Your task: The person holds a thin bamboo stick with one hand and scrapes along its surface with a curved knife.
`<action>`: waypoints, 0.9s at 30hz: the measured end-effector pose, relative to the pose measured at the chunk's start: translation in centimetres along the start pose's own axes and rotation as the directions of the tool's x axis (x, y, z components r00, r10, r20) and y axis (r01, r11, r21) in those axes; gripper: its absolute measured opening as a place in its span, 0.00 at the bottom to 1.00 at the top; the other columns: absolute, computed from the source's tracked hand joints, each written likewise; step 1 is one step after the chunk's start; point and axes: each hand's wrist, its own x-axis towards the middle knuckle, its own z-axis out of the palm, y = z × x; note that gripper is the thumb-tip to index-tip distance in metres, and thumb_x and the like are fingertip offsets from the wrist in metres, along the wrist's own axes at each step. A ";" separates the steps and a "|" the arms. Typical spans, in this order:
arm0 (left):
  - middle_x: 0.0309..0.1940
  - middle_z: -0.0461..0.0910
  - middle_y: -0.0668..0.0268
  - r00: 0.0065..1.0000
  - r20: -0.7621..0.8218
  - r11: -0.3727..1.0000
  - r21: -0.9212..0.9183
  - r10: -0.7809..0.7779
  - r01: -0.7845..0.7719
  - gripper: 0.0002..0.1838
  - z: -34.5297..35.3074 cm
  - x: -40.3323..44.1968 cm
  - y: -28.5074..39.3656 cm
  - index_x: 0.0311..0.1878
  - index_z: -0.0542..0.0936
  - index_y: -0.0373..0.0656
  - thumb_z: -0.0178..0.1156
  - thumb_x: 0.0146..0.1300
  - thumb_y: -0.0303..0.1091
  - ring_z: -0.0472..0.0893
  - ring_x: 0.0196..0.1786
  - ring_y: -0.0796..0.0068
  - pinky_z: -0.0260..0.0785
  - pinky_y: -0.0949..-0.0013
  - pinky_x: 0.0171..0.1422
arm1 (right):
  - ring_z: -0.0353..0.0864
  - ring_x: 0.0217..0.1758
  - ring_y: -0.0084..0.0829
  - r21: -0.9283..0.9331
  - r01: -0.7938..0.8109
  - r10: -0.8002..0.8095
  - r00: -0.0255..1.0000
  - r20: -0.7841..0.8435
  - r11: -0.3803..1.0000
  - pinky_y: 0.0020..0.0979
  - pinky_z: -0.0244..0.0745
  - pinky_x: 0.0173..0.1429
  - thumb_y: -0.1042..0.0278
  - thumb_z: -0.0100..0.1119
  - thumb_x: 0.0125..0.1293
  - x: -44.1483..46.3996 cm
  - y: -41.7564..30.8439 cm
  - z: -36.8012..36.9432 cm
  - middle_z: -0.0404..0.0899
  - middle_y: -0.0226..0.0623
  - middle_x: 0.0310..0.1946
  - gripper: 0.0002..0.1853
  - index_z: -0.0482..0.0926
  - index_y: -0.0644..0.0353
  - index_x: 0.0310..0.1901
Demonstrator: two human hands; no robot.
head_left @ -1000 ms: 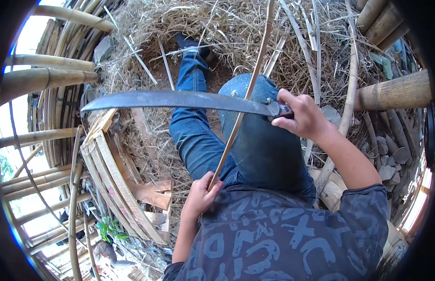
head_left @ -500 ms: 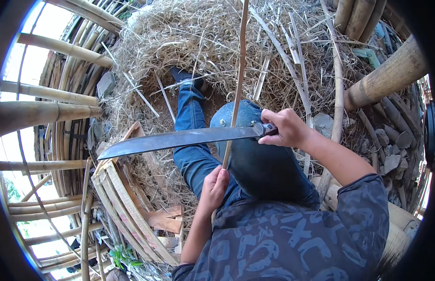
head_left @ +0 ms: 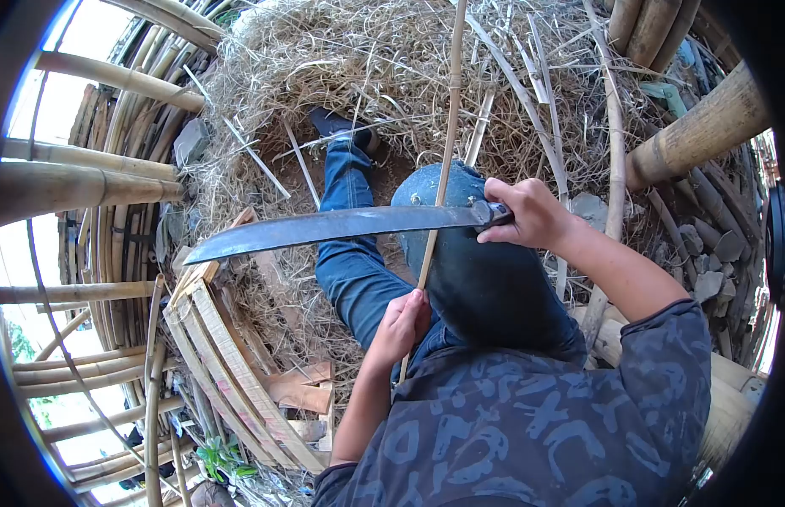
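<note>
My right hand point(head_left: 530, 215) is closed round the handle of a long curved machete point(head_left: 333, 226), whose blade points left over my thigh. A thin bamboo strip point(head_left: 451, 118) runs from the top edge down to my lap, crossing the blade near its handle above my knee. Lower down, my left hand point(head_left: 401, 328) grips this strip, and a short end of it shows below the fingers. Whether the blade touches the strip cannot be told.
Shavings point(head_left: 325, 68) cover the ground ahead. Wooden slats point(head_left: 232, 380) lie at the lower left, beside bamboo poles point(head_left: 88, 188). A thick bamboo pole point(head_left: 701, 127) and stones point(head_left: 708, 283) are at the right. A long thin stick point(head_left: 616, 169) lies right of my knee.
My left hand has moved up toward the knee along with its hold on the strip. The strip's face now looks paler, with a joint showing. The machete remains in my right hand, across the strip.
</note>
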 end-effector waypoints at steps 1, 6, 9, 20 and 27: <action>0.16 0.57 0.79 1.000 0.000 1.000 0.000 -0.001 0.001 0.22 -0.3 0.0 0.0 0.27 0.65 0.48 0.40 0.78 0.48 0.54 0.16 0.87 0.46 0.78 0.19 | 0.81 0.28 0.52 0.019 0.013 -0.013 1.000 0.011 1.000 0.41 0.75 0.32 0.34 0.68 0.52 0.0 -0.1 0.0 0.77 0.47 0.22 0.33 0.71 0.61 0.37; 0.14 0.53 0.78 0.969 0.222 0.946 -0.276 -0.110 0.170 0.24 -2.4 -0.3 0.2 0.24 0.59 0.50 0.42 0.77 0.52 0.52 0.15 0.84 0.43 0.76 0.18 | 0.84 0.31 0.51 0.050 -0.042 0.036 0.993 0.114 0.998 0.43 0.79 0.36 0.34 0.63 0.57 0.6 -1.8 -0.4 0.81 0.49 0.24 0.33 0.75 0.62 0.42; 0.13 0.53 0.78 0.976 0.178 0.926 -0.330 -0.129 0.183 0.24 -2.5 -0.7 1.2 0.24 0.60 0.50 0.42 0.77 0.51 0.52 0.15 0.83 0.42 0.75 0.17 | 0.83 0.30 0.51 0.049 -0.038 0.032 0.993 0.116 0.998 0.44 0.78 0.35 0.35 0.63 0.58 0.7 -3.2 0.0 0.81 0.50 0.23 0.32 0.75 0.62 0.42; 0.13 0.48 0.79 0.877 0.442 0.824 -0.417 -0.186 0.385 0.26 -3.5 0.9 1.9 0.24 0.57 0.52 0.41 0.75 0.58 0.47 0.13 0.85 0.40 0.75 0.15 | 0.81 0.26 0.50 0.022 0.104 -0.106 0.985 0.138 0.994 0.43 0.75 0.30 0.45 0.62 0.62 0.9 -3.2 -0.4 0.78 0.46 0.20 0.24 0.75 0.60 0.44; 0.13 0.49 0.79 0.897 0.410 0.824 -0.442 -0.167 0.355 0.25 -2.9 0.7 1.7 0.25 0.58 0.52 0.41 0.75 0.58 0.47 0.13 0.86 0.39 0.77 0.15 | 0.82 0.27 0.49 -0.043 0.087 -0.080 0.987 0.139 0.995 0.43 0.75 0.31 0.44 0.62 0.62 1.2 -3.2 -0.3 0.78 0.47 0.20 0.23 0.76 0.57 0.46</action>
